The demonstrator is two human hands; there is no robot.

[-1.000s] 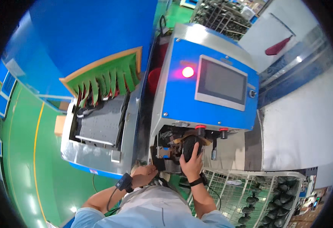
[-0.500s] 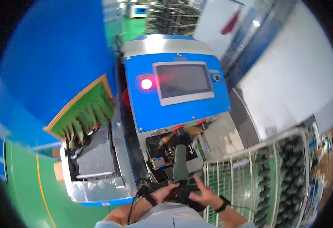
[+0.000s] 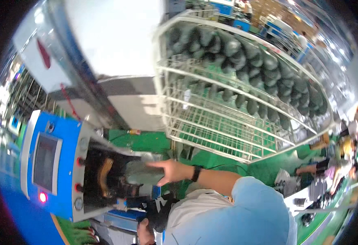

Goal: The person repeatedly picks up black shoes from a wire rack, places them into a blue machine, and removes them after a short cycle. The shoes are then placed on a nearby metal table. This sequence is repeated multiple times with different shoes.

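A dark green shoe last (image 3: 140,173) points out of the opening of a blue-panelled machine (image 3: 66,151). My right hand (image 3: 171,170) is at the near end of this last. Its index finger is stretched along one side and its thumb is apart on the other; whether they press on it I cannot tell. Lower down, my left hand (image 3: 144,232) is closed at the edge of a black shoe upper (image 3: 159,214) with a white mark. The upper hangs close against my clothing, and part of my left hand is cut off by the picture's lower edge.
A white wire rack (image 3: 228,112) with rows of dark, rounded shoe-like pieces stands beyond my right arm. The machine's panel has a screen (image 3: 47,162) and a lit red lamp (image 3: 43,197). Other people and workbenches are at the far right.
The view has swung to the right, so the machine now lies at the left and the rack fills the middle. My hands have moved apart; the right has come to the last.
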